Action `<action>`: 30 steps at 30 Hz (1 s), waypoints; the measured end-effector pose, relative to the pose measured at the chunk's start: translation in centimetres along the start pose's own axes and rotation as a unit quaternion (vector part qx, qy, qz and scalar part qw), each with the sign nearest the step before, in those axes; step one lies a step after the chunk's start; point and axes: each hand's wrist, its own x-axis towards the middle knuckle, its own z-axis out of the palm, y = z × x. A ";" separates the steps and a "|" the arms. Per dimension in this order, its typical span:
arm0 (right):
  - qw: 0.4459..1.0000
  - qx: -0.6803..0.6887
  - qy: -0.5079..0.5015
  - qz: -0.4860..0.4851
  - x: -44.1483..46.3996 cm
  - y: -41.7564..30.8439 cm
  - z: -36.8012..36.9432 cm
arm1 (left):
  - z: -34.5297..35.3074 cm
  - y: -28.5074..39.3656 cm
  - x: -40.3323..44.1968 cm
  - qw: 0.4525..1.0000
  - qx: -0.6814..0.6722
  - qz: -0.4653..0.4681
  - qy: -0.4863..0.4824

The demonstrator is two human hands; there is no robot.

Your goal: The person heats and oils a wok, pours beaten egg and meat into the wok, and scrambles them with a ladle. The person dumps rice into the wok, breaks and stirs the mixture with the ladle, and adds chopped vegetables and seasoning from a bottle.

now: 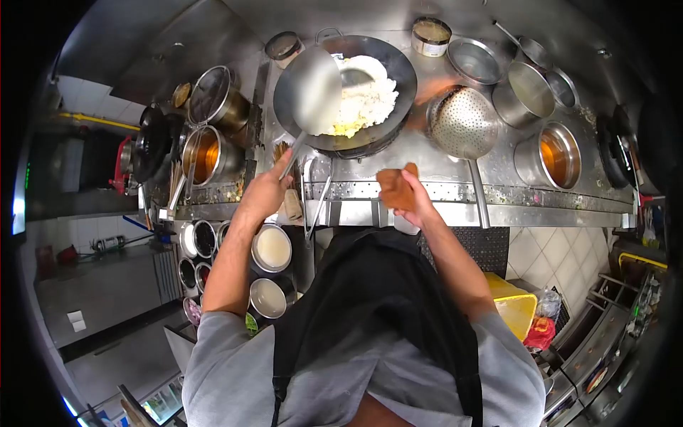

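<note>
My left hand [267,191] is wrapped round the handle of a large metal ladle [317,89], whose blurred round head hangs over the left part of a dark wok [403,78]. White rice [366,107] with yellow bits of egg lies in the wok, with a whitish round patch behind it. In front of the wok, to its right, my right hand [418,203] grips a folded brown cloth [395,188]. The cloth touches neither the wok nor the strainer.
A perforated strainer [466,122] rests right of the wok, its handle toward me. Metal pots [524,95] stand at the right, and pots of amber liquid [562,158] at both sides. Ingredient containers [272,248] sit below left; a yellow bin [515,313] is below right.
</note>
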 end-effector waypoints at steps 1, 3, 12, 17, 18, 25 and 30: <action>1.000 -0.025 -0.001 -0.001 1.1 -0.5 0.9 | 0.5 0.8 0.1 0.999 -0.005 -0.008 0.033; 0.997 -0.070 0.006 0.013 3.5 -1.5 3.2 | 2.5 2.8 0.9 0.995 -0.016 -0.026 0.099; 0.990 0.098 0.099 -0.008 16.7 1.5 8.0 | 1.6 0.6 1.2 0.992 0.123 0.010 -0.012; 0.991 0.096 0.093 0.000 15.2 -0.8 8.1 | -0.2 -0.2 -6.3 0.991 0.129 0.012 0.025; 0.991 0.083 0.106 -0.010 15.6 -0.6 8.1 | 0.1 -0.6 -7.4 0.994 0.105 0.012 0.035; 0.987 0.095 0.105 -0.074 12.0 -0.3 8.2 | -0.6 -6.6 -6.5 0.999 0.016 0.036 -0.028; 0.985 0.075 0.143 -0.066 2.5 -0.3 11.4 | -8.0 -6.2 -12.5 0.990 -0.104 0.044 -0.079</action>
